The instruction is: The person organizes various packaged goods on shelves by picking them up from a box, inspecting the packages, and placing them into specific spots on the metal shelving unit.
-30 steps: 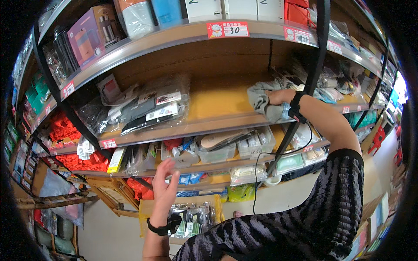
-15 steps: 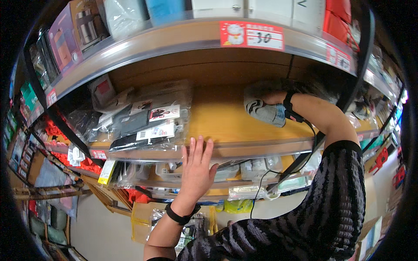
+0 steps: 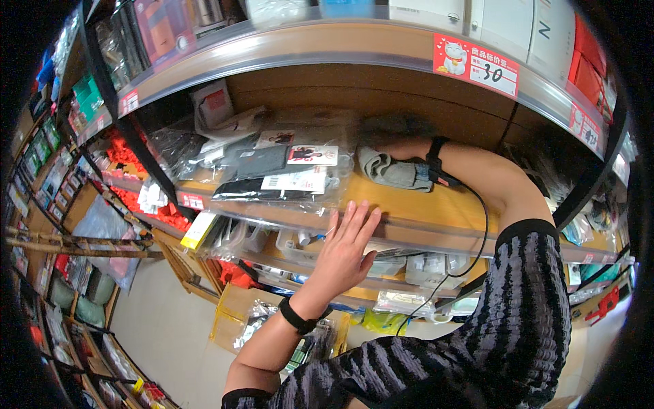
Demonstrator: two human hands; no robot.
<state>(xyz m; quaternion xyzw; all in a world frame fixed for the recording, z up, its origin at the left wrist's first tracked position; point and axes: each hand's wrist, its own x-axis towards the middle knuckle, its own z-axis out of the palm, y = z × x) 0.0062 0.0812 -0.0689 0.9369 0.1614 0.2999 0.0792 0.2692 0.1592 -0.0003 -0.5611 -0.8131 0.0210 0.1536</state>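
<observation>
My right hand (image 3: 403,147) reaches deep onto a wooden shelf (image 3: 436,208) with a folded grey cloth (image 3: 394,172) under and around it. The fingers are partly hidden by the cloth and shadow. Just left of the cloth, several clear plastic packets (image 3: 293,163) with dark fabric and white labels lie in a loose pile. My left hand (image 3: 349,249) is at the shelf's front edge, palm down, fingers stretched out and holding nothing. Both wrists wear black bands, and a black cable (image 3: 485,225) hangs from the right one.
Above runs another shelf edge (image 3: 293,48) with a red and white price tag (image 3: 475,66) and boxes on top. Black metal posts (image 3: 139,143) stand at both sides. Clear bins (image 3: 436,267) fill the shelf below. A cardboard box (image 3: 235,313) with packets sits on the floor.
My right hand has moved the grey cloth left along the shelf, closer to the plastic packets. The whole view has shifted, and my left hand stays at the shelf's front edge.
</observation>
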